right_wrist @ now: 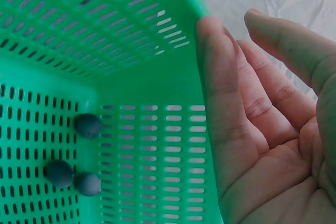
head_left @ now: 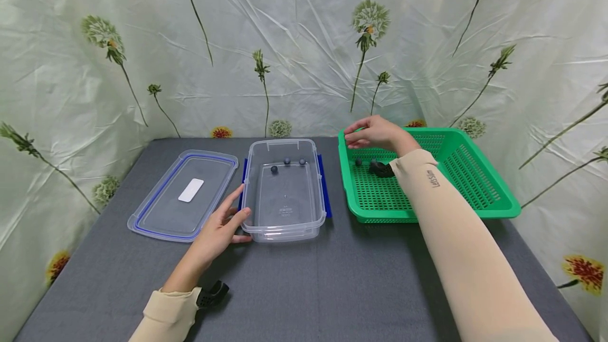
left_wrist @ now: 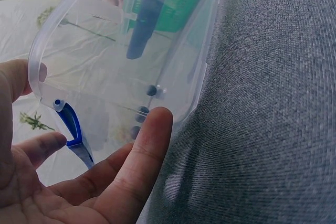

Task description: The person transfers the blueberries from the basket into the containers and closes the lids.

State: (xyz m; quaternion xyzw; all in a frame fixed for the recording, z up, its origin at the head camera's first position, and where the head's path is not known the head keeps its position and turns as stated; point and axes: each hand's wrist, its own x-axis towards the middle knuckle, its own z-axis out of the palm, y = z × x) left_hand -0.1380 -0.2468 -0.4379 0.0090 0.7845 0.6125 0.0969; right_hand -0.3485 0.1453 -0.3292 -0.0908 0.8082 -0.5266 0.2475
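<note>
My left hand [head_left: 216, 236] rests at the left side of a clear plastic container [head_left: 285, 199], fingers spread and thumb at the rim. Three dark blueberries [head_left: 274, 169] lie toward the container's far end; the left wrist view shows blueberries [left_wrist: 151, 90] through its wall. Over the left end of a green basket [head_left: 491, 173], my right hand [head_left: 375, 133] hovers with fingers loosely bent. In the right wrist view the palm of that hand [right_wrist: 278, 124] shows nothing in it, and its fingers overlap the basket's rim. Three blueberries [right_wrist: 87, 126] sit in the basket's corner there.
Left of the container lies its clear lid [head_left: 163, 210] with a blue seal and a white label [head_left: 191, 190]. Blue side latches [head_left: 324, 186] hang off the container. A grey cloth [head_left: 304, 284] covers the table, and a floral curtain [head_left: 309, 30] hangs behind.
</note>
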